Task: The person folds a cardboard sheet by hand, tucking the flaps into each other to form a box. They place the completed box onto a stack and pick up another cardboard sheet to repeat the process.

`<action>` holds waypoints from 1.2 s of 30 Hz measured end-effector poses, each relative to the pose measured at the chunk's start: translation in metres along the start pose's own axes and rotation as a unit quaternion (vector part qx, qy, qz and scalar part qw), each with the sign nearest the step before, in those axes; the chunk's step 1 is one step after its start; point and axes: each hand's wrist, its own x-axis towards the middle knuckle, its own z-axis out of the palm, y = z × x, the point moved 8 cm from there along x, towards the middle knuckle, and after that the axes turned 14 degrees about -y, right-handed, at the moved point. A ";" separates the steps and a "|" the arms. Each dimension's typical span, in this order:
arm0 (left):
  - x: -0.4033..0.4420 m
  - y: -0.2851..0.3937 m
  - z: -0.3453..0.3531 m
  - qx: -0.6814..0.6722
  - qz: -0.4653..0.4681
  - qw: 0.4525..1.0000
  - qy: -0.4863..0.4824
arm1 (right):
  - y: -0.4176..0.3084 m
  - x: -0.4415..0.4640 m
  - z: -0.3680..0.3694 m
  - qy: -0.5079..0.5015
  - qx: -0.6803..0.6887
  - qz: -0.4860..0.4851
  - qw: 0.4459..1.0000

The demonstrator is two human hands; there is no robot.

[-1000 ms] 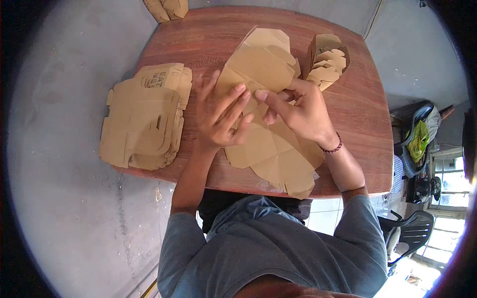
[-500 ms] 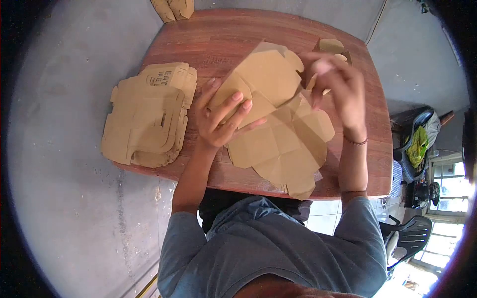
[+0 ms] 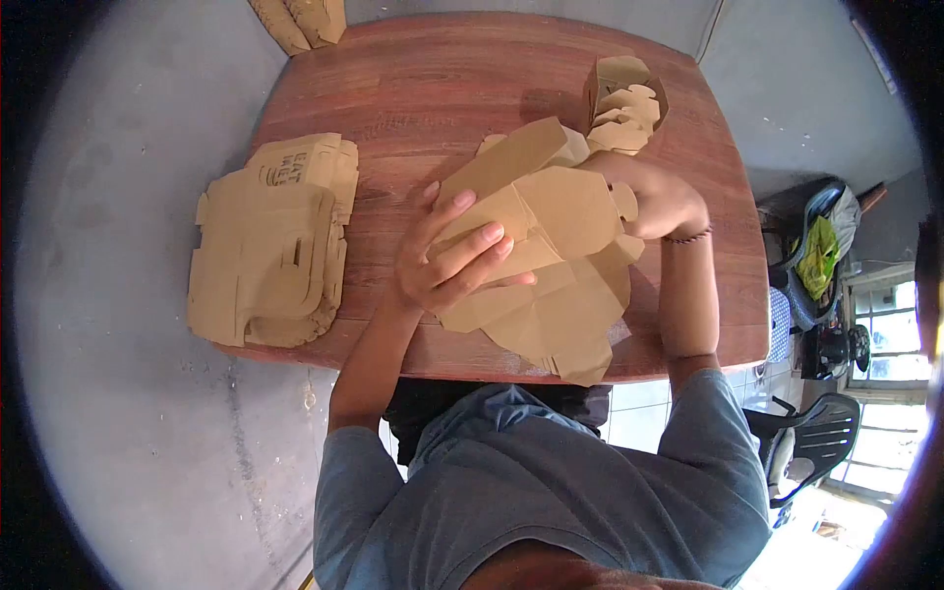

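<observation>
My left hand [image 3: 457,256] grips a partly folded brown cardboard box [image 3: 565,211] by its left side, with the fingers spread over its near face. Slanted panels and notched flaps stand up on the box. At its far right side is my right hand [image 3: 654,192], bent at the wrist against the box; its fingers are hidden behind the flaps. Below the box, flat unfolded cardboard blanks [image 3: 551,324] lie stacked on the table near my body.
On the wooden table [image 3: 413,79], a stack of flat printed cardboard [image 3: 265,246] lies at the left. Folded boxes [image 3: 624,98] stand at the far right. More cardboard [image 3: 305,20] shows beyond the far left corner. A black chair [image 3: 811,447] stands off to the right.
My right hand has come down and in to the far right side of the box. The box has turned and tilted in my left hand, showing more of its panels.
</observation>
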 end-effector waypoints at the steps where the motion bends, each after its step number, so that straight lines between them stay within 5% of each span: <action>1: 0.001 0.000 0.001 -0.002 0.002 1.000 -0.001 | 0.011 -0.001 0.004 0.003 0.000 0.001 1.000; 3: 0.001 -0.001 0.005 -0.016 0.019 1.000 -0.003 | 0.026 -0.006 0.003 0.097 -0.023 -0.102 0.990; 7: -0.004 -0.014 0.006 -0.001 0.003 1.000 -0.026 | 0.026 0.001 0.002 0.119 -0.061 -0.144 0.981; 9: 0.001 -0.024 -0.002 0.018 -0.060 0.997 -0.038 | 0.037 0.014 0.014 0.094 0.231 0.125 0.960; 10: 0.000 -0.028 -0.002 0.020 -0.060 0.997 -0.038 | 0.035 0.023 0.024 0.093 0.230 0.124 0.961; 12: -0.004 -0.044 0.000 -0.083 -0.083 0.992 -0.037 | 0.017 0.026 0.013 0.284 0.098 -0.026 0.953; 13: -0.004 -0.040 0.005 -0.078 -0.084 0.993 -0.037 | 0.024 0.029 0.019 0.281 0.098 -0.030 0.954; 15: -0.008 -0.051 0.011 -0.322 -0.172 0.927 0.090 | 0.002 0.038 0.033 0.267 -0.208 -0.070 0.938; 17: 0.004 -0.044 0.011 -0.320 -0.166 0.932 0.044 | 0.003 0.048 0.045 0.246 -0.147 -0.085 0.954; 19: -0.012 -0.054 0.029 -0.509 -0.356 0.764 0.173 | 0.011 0.060 0.059 0.210 -0.154 -0.105 0.960; 21: -0.015 -0.062 0.026 -0.529 -0.336 0.771 0.118 | 0.017 0.066 0.069 0.203 -0.190 -0.100 0.955; 23: -0.025 -0.065 0.044 -0.654 -0.402 0.623 0.148 | 0.017 0.068 0.074 0.197 -0.226 -0.092 0.950; 32: -0.026 -0.067 0.048 -0.733 -0.410 0.507 0.196 | 0.038 0.074 0.090 0.151 -0.173 -0.043 0.972; 34: -0.033 -0.067 0.053 -0.739 -0.401 0.506 0.192 | 0.054 0.072 0.091 0.147 -0.068 0.009 0.987; 36: -0.031 -0.064 0.054 -0.745 -0.391 0.507 0.188 | 0.051 0.071 0.092 0.175 -0.116 -0.014 0.978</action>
